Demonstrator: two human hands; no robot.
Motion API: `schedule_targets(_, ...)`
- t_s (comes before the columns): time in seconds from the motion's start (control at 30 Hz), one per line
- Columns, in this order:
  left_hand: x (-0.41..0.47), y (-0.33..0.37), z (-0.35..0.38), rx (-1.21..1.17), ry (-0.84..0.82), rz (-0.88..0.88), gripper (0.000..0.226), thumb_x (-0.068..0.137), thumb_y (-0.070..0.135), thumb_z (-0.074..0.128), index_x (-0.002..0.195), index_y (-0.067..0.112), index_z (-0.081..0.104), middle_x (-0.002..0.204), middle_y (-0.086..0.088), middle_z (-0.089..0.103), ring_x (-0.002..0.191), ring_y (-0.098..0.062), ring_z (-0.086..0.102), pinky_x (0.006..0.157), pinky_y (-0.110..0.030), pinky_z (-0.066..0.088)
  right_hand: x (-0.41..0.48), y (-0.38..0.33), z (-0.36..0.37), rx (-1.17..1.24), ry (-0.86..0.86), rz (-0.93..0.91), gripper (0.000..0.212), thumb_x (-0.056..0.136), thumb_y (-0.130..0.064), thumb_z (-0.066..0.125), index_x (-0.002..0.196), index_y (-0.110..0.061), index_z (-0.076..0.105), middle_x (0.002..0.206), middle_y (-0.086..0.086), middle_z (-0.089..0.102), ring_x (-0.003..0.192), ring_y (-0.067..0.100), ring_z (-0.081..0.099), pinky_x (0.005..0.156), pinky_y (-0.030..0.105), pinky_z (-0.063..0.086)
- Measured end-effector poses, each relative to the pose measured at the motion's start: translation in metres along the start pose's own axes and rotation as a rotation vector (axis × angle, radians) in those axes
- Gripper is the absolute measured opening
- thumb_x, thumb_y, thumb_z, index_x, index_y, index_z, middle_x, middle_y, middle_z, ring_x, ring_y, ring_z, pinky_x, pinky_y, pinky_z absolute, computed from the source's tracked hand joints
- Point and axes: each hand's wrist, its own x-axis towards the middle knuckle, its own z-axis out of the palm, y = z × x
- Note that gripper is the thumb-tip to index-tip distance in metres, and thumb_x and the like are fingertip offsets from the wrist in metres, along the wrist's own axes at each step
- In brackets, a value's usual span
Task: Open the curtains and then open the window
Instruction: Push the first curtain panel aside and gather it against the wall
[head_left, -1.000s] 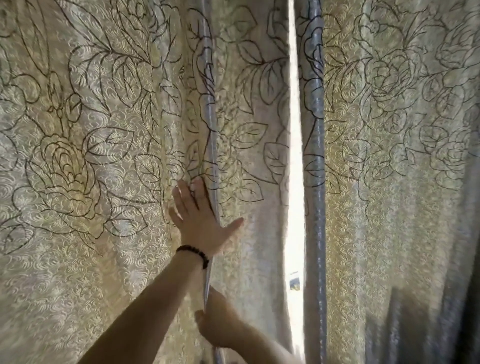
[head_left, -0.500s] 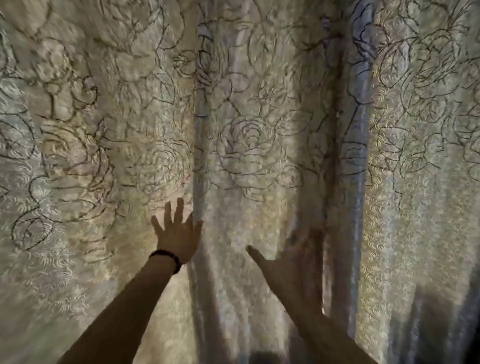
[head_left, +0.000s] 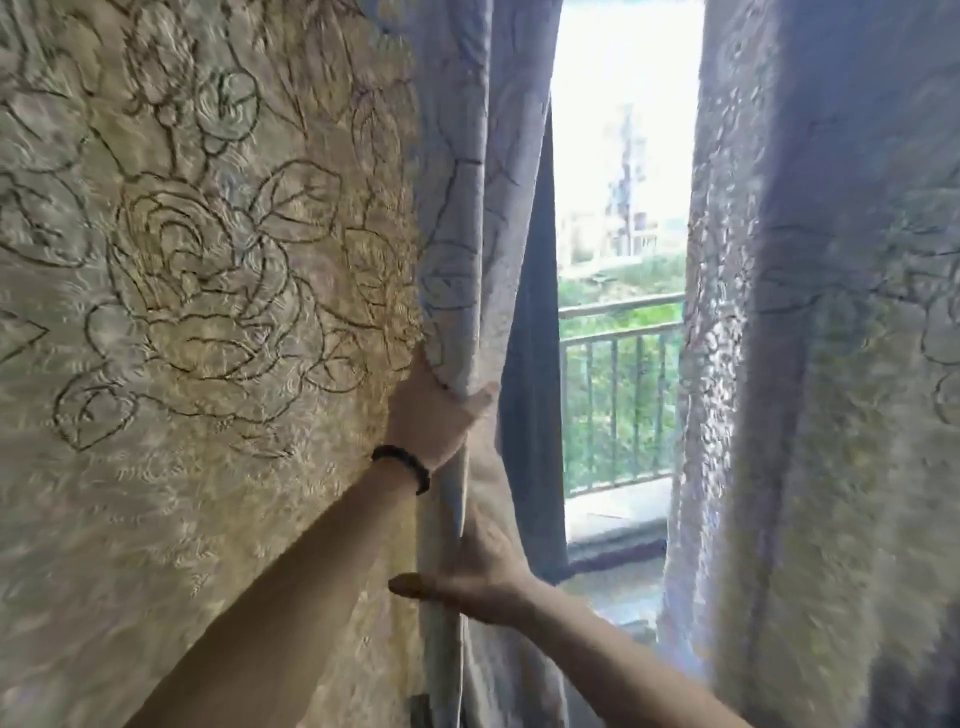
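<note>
both hands are on the inner edge of the left cream curtain panel (head_left: 208, 312) with dark outlined roses — the left hand (head_left: 434, 410), a dark beaded bracelet (head_left: 402, 467) at its wrist, has its fingers tucked behind a bunched fold with the thumb lying over the front, while the right hand (head_left: 475, 571) lower down sits flat and open against the hem, thumb pointing left. between this panel and the right cream curtain panel (head_left: 831, 364) a tall gap shows the window (head_left: 623, 156) — bright, with a grey metal railing (head_left: 618, 332) and greenery outside.
</note>
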Motion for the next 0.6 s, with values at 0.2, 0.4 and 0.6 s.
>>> schedule_targets(0.2,-0.009,0.004,0.012,0.163,0.278,0.073,0.063,0.080,0.039,0.079,0.127,0.007,0.052,0.097,-0.005,0.074,0.088,-0.032,0.071,0.072,-0.040,0.058,0.003,0.058,0.022,0.027,0.484,-0.303,0.129,0.064,-0.078,0.074,0.156,-0.007,0.017,0.161,0.005,0.015,0.152,0.017,0.014,0.122,0.029,0.021)
schedule_targets(0.4,-0.022,0.016,0.033,0.278,0.428,0.027,0.077,0.072,0.043,0.085,0.130,0.009,0.048,0.087,0.015,0.066,0.082,-0.019,0.071,0.067,-0.035,0.058,0.016,0.101,0.030,0.367,0.095,0.075,0.072,0.070,-0.057,0.073,0.134,-0.047,0.042,0.136,-0.008,0.053,0.125,0.019,0.057,0.095,0.035,0.051)
schedule_targets(0.6,-0.057,0.022,0.038,0.519,0.519,0.019,0.125,0.055,0.056,0.091,0.149,0.004,0.026,0.145,-0.013,0.050,0.133,-0.014,0.045,0.110,-0.007,0.026,0.017,0.091,0.024,0.215,-0.434,-0.298,0.035,0.083,-0.050,0.055,0.114,-0.035,0.059,0.122,-0.009,0.067,0.114,0.019,0.062,0.086,0.034,0.051)
